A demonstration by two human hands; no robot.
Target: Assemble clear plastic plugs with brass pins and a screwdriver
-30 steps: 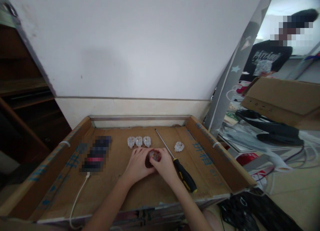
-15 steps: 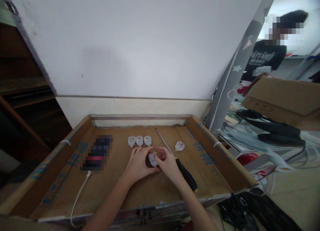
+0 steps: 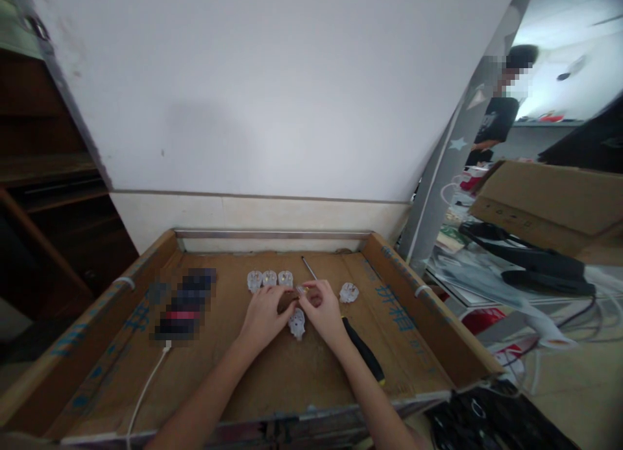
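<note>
My left hand (image 3: 263, 312) and my right hand (image 3: 321, 310) meet over the middle of a cardboard work surface (image 3: 272, 378). Their fingers are curled and pinch a small part (image 3: 300, 290) between them; I cannot name it. A clear plastic plug piece (image 3: 296, 323) lies on the cardboard just below the two hands. Three clear plugs (image 3: 269, 279) stand in a row behind my left hand. Another clear plug (image 3: 348, 292) lies right of my right hand. A long screwdriver (image 3: 361, 352) with a black handle passes under my right wrist.
A blurred dark object (image 3: 182, 304) with a white cable (image 3: 146, 385) lies at the left of the cardboard tray. Raised cardboard flaps (image 3: 428, 307) border both sides. A white wall stands behind. To the right are a cardboard box (image 3: 549, 200), black tools and another person (image 3: 496, 119).
The clear plug piece has come down from between my hands onto the cardboard. Both hands shifted slightly away from me and pinch a smaller part. The person at the right moved farther off.
</note>
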